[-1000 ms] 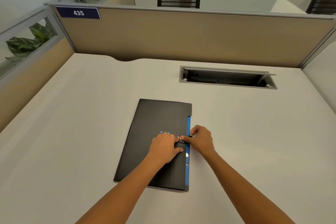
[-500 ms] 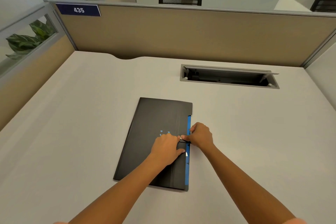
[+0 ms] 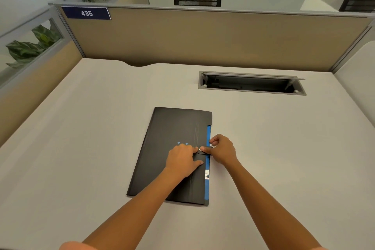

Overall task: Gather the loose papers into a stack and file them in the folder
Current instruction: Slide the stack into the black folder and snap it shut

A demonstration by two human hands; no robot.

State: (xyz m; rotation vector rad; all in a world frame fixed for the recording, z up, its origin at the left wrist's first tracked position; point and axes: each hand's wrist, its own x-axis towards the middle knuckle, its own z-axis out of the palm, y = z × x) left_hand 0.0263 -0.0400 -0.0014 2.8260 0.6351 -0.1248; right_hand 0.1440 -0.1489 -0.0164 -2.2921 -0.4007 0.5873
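A black folder [image 3: 170, 134] lies closed and flat on the desk [image 3: 81, 138], with a blue strip [image 3: 208, 138] showing along its right edge. My left hand [image 3: 182, 160] rests on the cover near that edge, fingers curled and pressing down beside a small black clasp tab [image 3: 199, 153]. My right hand [image 3: 222, 149] sits at the folder's right edge, its thumb and fingers pinched on the clasp tab. No loose papers are in view; whatever the folder holds is hidden.
An open cable tray [image 3: 251, 84] is sunk into the desk at the back right. Beige partition walls [image 3: 203, 38] close off the back and left sides, with a "435" label [image 3: 86, 13]. Plants and chairs stand beyond the partitions.
Both hands stay at the clasp on the folder's right edge, with only slight finger shifts. The folder has not moved.
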